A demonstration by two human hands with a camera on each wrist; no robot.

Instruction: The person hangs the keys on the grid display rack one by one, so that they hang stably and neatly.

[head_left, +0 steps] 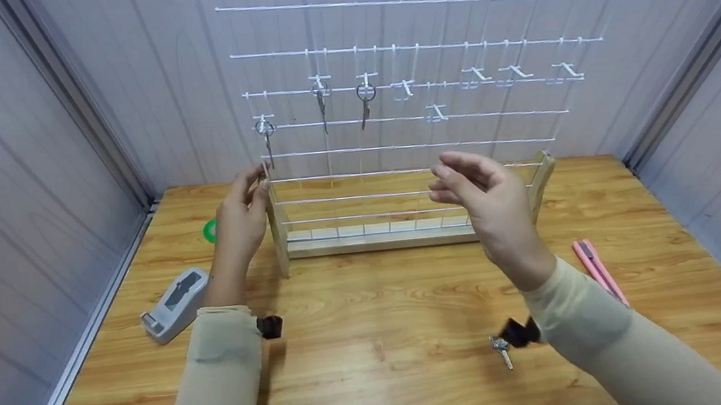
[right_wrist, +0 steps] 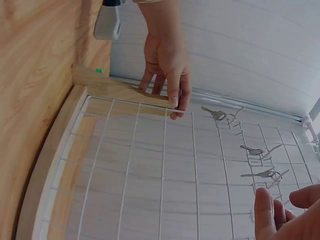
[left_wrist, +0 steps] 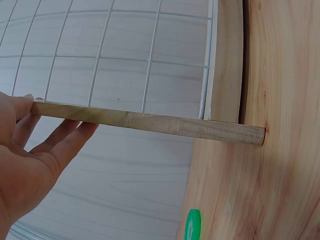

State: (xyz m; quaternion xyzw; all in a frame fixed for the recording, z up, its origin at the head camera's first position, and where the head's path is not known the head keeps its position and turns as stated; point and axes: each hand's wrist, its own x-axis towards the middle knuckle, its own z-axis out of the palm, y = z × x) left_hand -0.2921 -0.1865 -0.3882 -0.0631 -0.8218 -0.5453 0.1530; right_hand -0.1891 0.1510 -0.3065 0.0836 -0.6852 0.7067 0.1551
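Note:
A white wire grid rack [head_left: 365, 247] stands in a wooden frame on the table. My left hand [head_left: 242, 220] pinches the upper end of its left wooden post [left_wrist: 150, 122], thumb on one side and fingers on the other. Raised before the right part of the grid, my right hand [head_left: 497, 209] has loosely bent fingers with nothing between them. Keys on rings hang from three of the white hooks: one key [head_left: 269, 150] at far left, another key [head_left: 323, 115] and a third key [head_left: 365, 113] to its right. Several other hooks [head_left: 436, 113] carry nothing.
Another key [head_left: 502, 352] lies on the table, near the right wrist's black camera [head_left: 520, 332]. Farther right is a pink utility knife [head_left: 599, 272]. A grey tape dispenser [head_left: 175, 306] and a green tape roll [head_left: 210, 231] lie left of the rack. Panel walls surround the table.

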